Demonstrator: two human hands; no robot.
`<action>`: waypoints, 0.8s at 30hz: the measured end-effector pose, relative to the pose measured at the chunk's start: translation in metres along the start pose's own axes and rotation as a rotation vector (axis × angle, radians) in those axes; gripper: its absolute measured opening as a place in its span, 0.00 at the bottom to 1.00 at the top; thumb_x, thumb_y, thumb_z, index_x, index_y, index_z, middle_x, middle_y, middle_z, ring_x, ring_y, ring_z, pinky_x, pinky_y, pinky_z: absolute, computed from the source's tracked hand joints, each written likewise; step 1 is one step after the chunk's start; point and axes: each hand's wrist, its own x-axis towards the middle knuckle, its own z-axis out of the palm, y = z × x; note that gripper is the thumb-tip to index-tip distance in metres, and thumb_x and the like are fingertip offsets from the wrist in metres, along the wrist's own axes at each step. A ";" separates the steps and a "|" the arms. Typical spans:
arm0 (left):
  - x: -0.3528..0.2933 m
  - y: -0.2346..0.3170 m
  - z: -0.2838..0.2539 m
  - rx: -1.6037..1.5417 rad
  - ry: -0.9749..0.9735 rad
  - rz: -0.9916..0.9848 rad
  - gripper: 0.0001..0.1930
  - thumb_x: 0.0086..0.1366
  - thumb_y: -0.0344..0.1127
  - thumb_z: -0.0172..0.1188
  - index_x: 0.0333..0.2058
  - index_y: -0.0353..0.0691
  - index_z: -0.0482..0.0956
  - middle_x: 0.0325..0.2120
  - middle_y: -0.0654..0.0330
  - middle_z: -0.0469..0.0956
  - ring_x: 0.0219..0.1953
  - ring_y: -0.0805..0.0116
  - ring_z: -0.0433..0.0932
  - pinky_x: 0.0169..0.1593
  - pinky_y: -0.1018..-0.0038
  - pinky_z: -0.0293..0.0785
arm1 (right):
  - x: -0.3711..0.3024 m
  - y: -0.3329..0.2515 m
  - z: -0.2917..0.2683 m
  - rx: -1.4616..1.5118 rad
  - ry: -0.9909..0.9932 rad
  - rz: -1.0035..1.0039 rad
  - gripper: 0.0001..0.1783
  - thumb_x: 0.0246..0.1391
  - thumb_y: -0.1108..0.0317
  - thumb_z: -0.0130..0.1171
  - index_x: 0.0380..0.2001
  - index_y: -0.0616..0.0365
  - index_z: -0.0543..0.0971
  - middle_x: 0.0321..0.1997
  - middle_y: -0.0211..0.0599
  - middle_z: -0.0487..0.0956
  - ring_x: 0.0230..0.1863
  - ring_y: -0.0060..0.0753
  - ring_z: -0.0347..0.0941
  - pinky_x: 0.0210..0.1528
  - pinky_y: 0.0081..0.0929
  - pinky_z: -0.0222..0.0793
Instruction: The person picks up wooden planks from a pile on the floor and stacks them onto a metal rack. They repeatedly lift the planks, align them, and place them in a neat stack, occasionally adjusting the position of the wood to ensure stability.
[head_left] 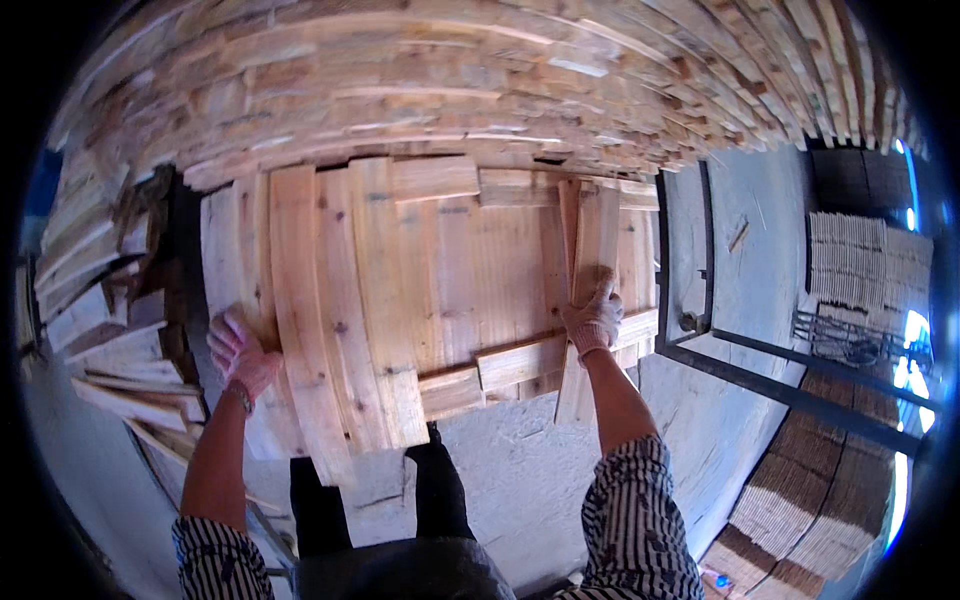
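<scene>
Long pale wooden boards [340, 300] lie side by side in front of me, over a layer of planks [490, 260] at waist height. My left hand [243, 357], in a light work glove, rests on the leftmost boards with its fingers stretched out and thumb apart. My right hand [594, 318], gloved too, is closed around a narrow board [598, 232] at the right of the layer. That board stands slightly tilted, its lower end sticking out toward me. Short crosswise planks [522, 360] run along the near edge.
A tall stack of boards [440, 90] fills the far side. Loose offcuts [130, 350] are piled at the left. A dark metal frame [780, 385] extends to the right over the concrete floor [755, 240]. Bundled wood stacks [810, 490] stand at the right.
</scene>
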 end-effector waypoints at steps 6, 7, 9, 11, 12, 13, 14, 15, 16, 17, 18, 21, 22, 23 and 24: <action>0.013 -0.026 0.026 0.023 0.054 -0.019 0.64 0.47 0.44 0.66 0.69 0.38 0.24 0.69 0.34 0.22 0.70 0.26 0.22 0.70 0.39 0.29 | -0.059 -0.049 0.045 0.185 0.172 -0.623 0.55 0.44 0.61 0.65 0.72 0.55 0.48 0.48 0.57 0.72 0.48 0.57 0.73 0.49 0.45 0.73; 0.013 -0.033 0.026 0.020 0.040 -0.047 0.64 0.47 0.44 0.66 0.69 0.38 0.23 0.69 0.35 0.22 0.70 0.26 0.22 0.70 0.39 0.29 | -0.080 -0.103 0.020 0.090 -0.167 -0.359 0.53 0.47 0.60 0.64 0.71 0.59 0.48 0.51 0.57 0.72 0.50 0.56 0.72 0.51 0.45 0.72; 0.007 -0.010 0.020 -0.004 0.012 -0.006 0.65 0.47 0.45 0.66 0.69 0.39 0.22 0.69 0.35 0.21 0.70 0.26 0.21 0.70 0.39 0.28 | -0.096 -0.125 0.062 0.108 -0.126 -0.374 0.55 0.47 0.55 0.66 0.72 0.56 0.46 0.52 0.59 0.70 0.52 0.58 0.71 0.52 0.46 0.71; 0.009 -0.010 0.022 0.000 0.017 -0.023 0.65 0.47 0.45 0.66 0.69 0.40 0.21 0.69 0.34 0.21 0.70 0.25 0.21 0.70 0.39 0.29 | -0.126 -0.184 0.056 0.021 -0.253 -0.281 0.57 0.46 0.53 0.65 0.72 0.49 0.43 0.55 0.61 0.68 0.52 0.62 0.70 0.53 0.50 0.70; 0.011 -0.012 0.024 0.002 0.019 -0.032 0.66 0.46 0.45 0.66 0.69 0.40 0.20 0.69 0.34 0.21 0.70 0.25 0.21 0.70 0.38 0.29 | -0.127 -0.191 0.063 0.059 -0.224 -0.220 0.57 0.47 0.52 0.66 0.72 0.47 0.42 0.52 0.61 0.70 0.51 0.64 0.71 0.53 0.52 0.70; 0.010 -0.018 0.030 0.012 0.030 -0.029 0.66 0.46 0.45 0.66 0.69 0.41 0.20 0.69 0.34 0.22 0.70 0.25 0.22 0.70 0.38 0.30 | -0.116 -0.177 0.066 0.195 -0.308 -0.218 0.57 0.46 0.52 0.67 0.72 0.47 0.43 0.51 0.61 0.71 0.51 0.64 0.72 0.53 0.52 0.70; 0.010 -0.017 0.029 0.017 0.048 -0.022 0.66 0.46 0.45 0.66 0.69 0.41 0.20 0.69 0.34 0.22 0.70 0.24 0.22 0.70 0.38 0.30 | -0.102 -0.166 0.062 0.335 -0.381 -0.218 0.57 0.46 0.53 0.68 0.72 0.48 0.44 0.51 0.60 0.72 0.51 0.64 0.72 0.53 0.51 0.70; 0.009 -0.014 0.029 0.016 0.038 -0.012 0.66 0.46 0.45 0.66 0.69 0.41 0.20 0.69 0.34 0.22 0.69 0.24 0.22 0.70 0.38 0.30 | -0.093 -0.146 0.053 0.248 -0.350 -0.228 0.56 0.45 0.55 0.68 0.72 0.48 0.46 0.51 0.60 0.71 0.52 0.63 0.72 0.52 0.50 0.70; 0.008 -0.011 0.023 0.013 0.032 -0.012 0.66 0.47 0.45 0.66 0.69 0.41 0.20 0.69 0.34 0.22 0.69 0.24 0.23 0.70 0.38 0.31 | -0.079 -0.128 0.040 0.163 -0.322 -0.249 0.55 0.44 0.58 0.68 0.71 0.48 0.49 0.51 0.60 0.71 0.52 0.62 0.72 0.51 0.50 0.71; 0.005 -0.010 0.019 0.010 0.028 -0.022 0.66 0.47 0.45 0.67 0.69 0.40 0.20 0.69 0.34 0.22 0.69 0.23 0.23 0.70 0.37 0.31 | -0.061 -0.101 0.029 0.149 -0.213 -0.313 0.55 0.42 0.59 0.68 0.71 0.49 0.51 0.52 0.61 0.71 0.51 0.62 0.72 0.52 0.50 0.71; -0.001 -0.015 0.020 0.010 0.023 -0.044 0.66 0.47 0.45 0.67 0.69 0.40 0.20 0.69 0.34 0.23 0.69 0.23 0.23 0.70 0.37 0.32 | -0.039 -0.068 0.024 0.138 -0.115 -0.382 0.55 0.39 0.61 0.68 0.71 0.50 0.53 0.53 0.63 0.70 0.50 0.61 0.72 0.52 0.50 0.71; 0.014 -0.023 0.041 0.054 0.067 -0.014 0.67 0.47 0.46 0.68 0.69 0.39 0.21 0.70 0.34 0.24 0.70 0.24 0.25 0.70 0.38 0.29 | 0.045 0.046 0.041 -0.310 0.312 -0.681 0.55 0.43 0.55 0.64 0.70 0.61 0.50 0.61 0.57 0.67 0.56 0.63 0.67 0.56 0.51 0.67; 0.014 -0.040 0.036 0.044 0.062 -0.103 0.67 0.47 0.46 0.68 0.69 0.39 0.21 0.70 0.34 0.24 0.70 0.24 0.25 0.70 0.38 0.29 | 0.040 0.016 0.025 0.008 -0.122 -0.297 0.55 0.46 0.51 0.65 0.71 0.57 0.48 0.67 0.57 0.63 0.62 0.64 0.63 0.60 0.50 0.64; 0.019 -0.013 0.034 0.027 0.047 -0.021 0.66 0.47 0.45 0.68 0.69 0.38 0.21 0.70 0.35 0.23 0.70 0.24 0.25 0.70 0.39 0.28 | 0.054 0.082 0.044 -0.049 0.103 -0.374 0.55 0.47 0.48 0.66 0.72 0.45 0.48 0.66 0.57 0.62 0.63 0.65 0.63 0.61 0.50 0.64; 0.019 -0.021 0.030 0.031 0.048 -0.039 0.65 0.47 0.43 0.68 0.69 0.37 0.22 0.70 0.35 0.23 0.69 0.24 0.24 0.70 0.39 0.27 | 0.043 0.052 0.054 -0.102 0.093 -0.119 0.55 0.45 0.49 0.68 0.72 0.39 0.47 0.63 0.57 0.64 0.62 0.64 0.64 0.63 0.50 0.64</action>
